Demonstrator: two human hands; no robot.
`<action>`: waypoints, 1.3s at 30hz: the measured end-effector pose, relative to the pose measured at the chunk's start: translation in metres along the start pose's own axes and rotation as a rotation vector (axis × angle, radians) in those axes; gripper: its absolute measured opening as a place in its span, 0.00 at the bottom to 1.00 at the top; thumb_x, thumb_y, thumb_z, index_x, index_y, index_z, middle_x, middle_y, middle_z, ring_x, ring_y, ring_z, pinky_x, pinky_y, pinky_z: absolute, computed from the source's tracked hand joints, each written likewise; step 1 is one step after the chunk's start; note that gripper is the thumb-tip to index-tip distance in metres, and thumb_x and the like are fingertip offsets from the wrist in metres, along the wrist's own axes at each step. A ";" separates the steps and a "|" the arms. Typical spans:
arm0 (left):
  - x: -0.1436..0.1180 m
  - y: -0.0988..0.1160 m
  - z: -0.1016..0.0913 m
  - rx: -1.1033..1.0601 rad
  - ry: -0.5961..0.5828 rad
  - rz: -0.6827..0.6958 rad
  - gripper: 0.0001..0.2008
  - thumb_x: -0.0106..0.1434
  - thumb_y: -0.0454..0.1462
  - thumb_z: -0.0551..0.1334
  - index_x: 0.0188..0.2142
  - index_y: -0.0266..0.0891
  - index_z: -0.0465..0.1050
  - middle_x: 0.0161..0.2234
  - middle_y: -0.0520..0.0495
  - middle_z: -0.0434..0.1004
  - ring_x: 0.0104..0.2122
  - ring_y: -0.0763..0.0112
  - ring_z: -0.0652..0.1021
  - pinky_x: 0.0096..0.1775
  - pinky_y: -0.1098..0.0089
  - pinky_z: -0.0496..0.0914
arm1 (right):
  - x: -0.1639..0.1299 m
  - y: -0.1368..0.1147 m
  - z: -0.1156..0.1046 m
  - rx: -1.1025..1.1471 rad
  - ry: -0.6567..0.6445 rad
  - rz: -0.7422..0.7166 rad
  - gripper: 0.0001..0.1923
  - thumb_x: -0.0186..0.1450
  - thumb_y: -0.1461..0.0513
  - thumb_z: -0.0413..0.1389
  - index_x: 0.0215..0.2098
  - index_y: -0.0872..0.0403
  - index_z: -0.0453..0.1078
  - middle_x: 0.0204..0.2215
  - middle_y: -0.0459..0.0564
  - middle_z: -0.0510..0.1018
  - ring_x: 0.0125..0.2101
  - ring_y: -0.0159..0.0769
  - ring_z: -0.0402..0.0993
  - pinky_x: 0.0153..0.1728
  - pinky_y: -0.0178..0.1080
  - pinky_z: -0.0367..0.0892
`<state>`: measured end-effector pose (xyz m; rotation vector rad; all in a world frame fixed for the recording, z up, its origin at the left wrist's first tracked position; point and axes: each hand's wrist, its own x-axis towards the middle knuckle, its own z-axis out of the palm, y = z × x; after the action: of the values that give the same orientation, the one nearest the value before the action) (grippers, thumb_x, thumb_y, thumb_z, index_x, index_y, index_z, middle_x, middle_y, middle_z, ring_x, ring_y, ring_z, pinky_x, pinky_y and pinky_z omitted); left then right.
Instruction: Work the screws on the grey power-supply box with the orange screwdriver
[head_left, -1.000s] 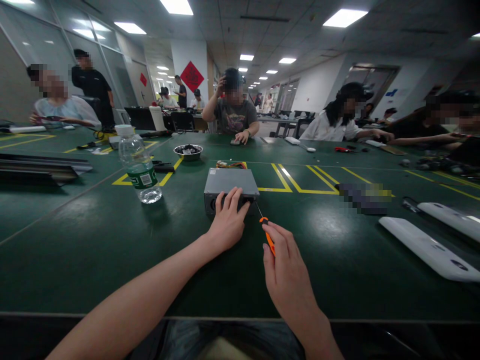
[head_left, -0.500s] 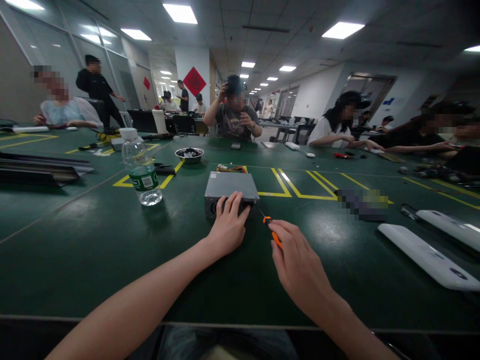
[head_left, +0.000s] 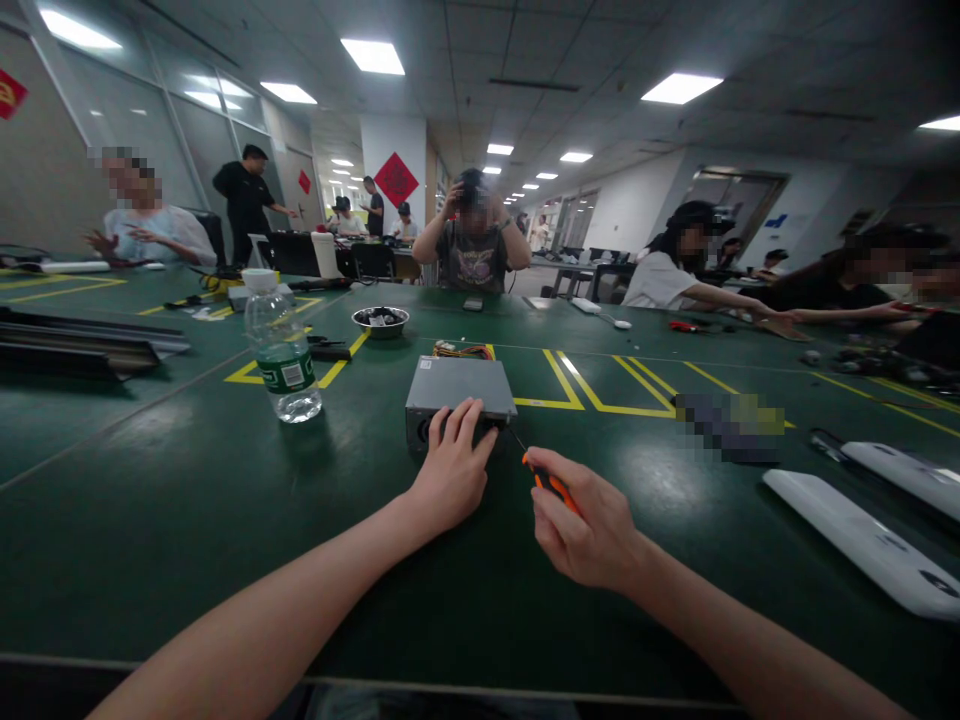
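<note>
A grey metal computer power supply (head_left: 457,385) sits on the green table, its fan side facing me and a bundle of coloured cables (head_left: 463,350) behind it. My left hand (head_left: 452,470) lies against its front with fingers stretched out and spread, the fingertips at the upper front edge. Closed around the orange and black handle of a screwdriver (head_left: 553,487) is my right hand (head_left: 589,520). The screwdriver's thin shaft points up and left to the unit's right front corner. Whether the tip sits in a screw is too small to tell.
To the left stand a clear water bottle (head_left: 285,350) and a metal bowl (head_left: 380,321) with small parts. Long dark metal pieces (head_left: 82,345) lie at far left. White panels (head_left: 862,540) are at right. Across the table sits a person (head_left: 476,245) with raised arms.
My right hand has turned around the screwdriver handle and shifted slightly left. My left hand keeps its place on the power supply. The person opposite has raised both hands to the head.
</note>
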<state>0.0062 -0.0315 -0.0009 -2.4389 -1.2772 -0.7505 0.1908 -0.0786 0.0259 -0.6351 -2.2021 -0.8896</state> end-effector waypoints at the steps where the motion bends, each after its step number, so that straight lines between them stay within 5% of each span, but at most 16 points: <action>1: 0.000 0.000 0.000 0.004 -0.002 0.001 0.26 0.52 0.30 0.57 0.52 0.37 0.64 0.59 0.34 0.51 0.60 0.52 0.51 0.57 0.50 0.47 | -0.003 -0.001 0.001 0.004 -0.003 -0.033 0.08 0.59 0.67 0.49 0.38 0.56 0.65 0.42 0.60 0.72 0.42 0.39 0.71 0.36 0.38 0.71; 5: 0.000 0.001 -0.001 0.016 0.004 0.002 0.25 0.52 0.30 0.57 0.52 0.37 0.64 0.59 0.34 0.51 0.60 0.51 0.51 0.57 0.50 0.48 | -0.012 0.002 0.001 0.034 0.000 -0.092 0.12 0.58 0.67 0.55 0.41 0.54 0.65 0.42 0.58 0.74 0.46 0.39 0.70 0.37 0.37 0.71; 12: 0.001 0.002 0.000 0.020 0.010 0.004 0.24 0.53 0.30 0.57 0.51 0.37 0.65 0.59 0.34 0.51 0.60 0.51 0.52 0.56 0.50 0.49 | -0.022 0.007 -0.001 0.083 -0.054 0.018 0.10 0.58 0.67 0.53 0.40 0.54 0.65 0.47 0.60 0.71 0.48 0.42 0.68 0.41 0.44 0.71; 15: 0.001 0.002 0.000 0.017 0.000 0.005 0.25 0.53 0.30 0.57 0.52 0.37 0.64 0.59 0.34 0.51 0.60 0.51 0.52 0.56 0.50 0.49 | -0.022 0.007 -0.003 0.045 -0.074 0.017 0.14 0.58 0.69 0.53 0.43 0.55 0.65 0.49 0.62 0.70 0.48 0.40 0.69 0.39 0.39 0.71; 22: 0.002 0.005 0.000 0.027 0.005 0.000 0.26 0.53 0.29 0.57 0.53 0.41 0.63 0.59 0.35 0.50 0.60 0.50 0.51 0.56 0.49 0.48 | -0.023 0.013 -0.004 0.010 0.031 0.027 0.10 0.58 0.66 0.57 0.37 0.53 0.64 0.38 0.54 0.77 0.38 0.34 0.74 0.34 0.35 0.71; 28: 0.001 0.006 0.004 0.064 0.012 0.012 0.26 0.56 0.31 0.57 0.55 0.45 0.61 0.60 0.36 0.49 0.60 0.49 0.51 0.56 0.49 0.48 | -0.025 0.008 0.000 0.014 -0.074 0.051 0.11 0.59 0.67 0.53 0.40 0.53 0.66 0.47 0.57 0.72 0.47 0.39 0.70 0.39 0.38 0.71; 32: 0.000 0.007 0.004 0.078 0.012 0.029 0.26 0.56 0.32 0.57 0.55 0.44 0.61 0.61 0.35 0.48 0.61 0.49 0.50 0.56 0.49 0.48 | -0.023 0.007 -0.003 -0.034 -0.046 -0.025 0.12 0.59 0.67 0.55 0.41 0.51 0.67 0.43 0.55 0.75 0.45 0.37 0.72 0.35 0.33 0.72; 39: 0.000 0.007 0.006 0.096 0.005 0.051 0.26 0.57 0.32 0.57 0.56 0.43 0.60 0.61 0.34 0.47 0.61 0.48 0.48 0.56 0.49 0.49 | -0.021 0.009 -0.005 0.016 -0.011 0.058 0.08 0.59 0.65 0.56 0.38 0.50 0.67 0.40 0.51 0.77 0.40 0.33 0.74 0.36 0.34 0.71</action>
<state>0.0139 -0.0322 -0.0056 -2.3815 -1.2160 -0.6658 0.2122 -0.0807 0.0172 -0.6939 -2.1877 -0.8401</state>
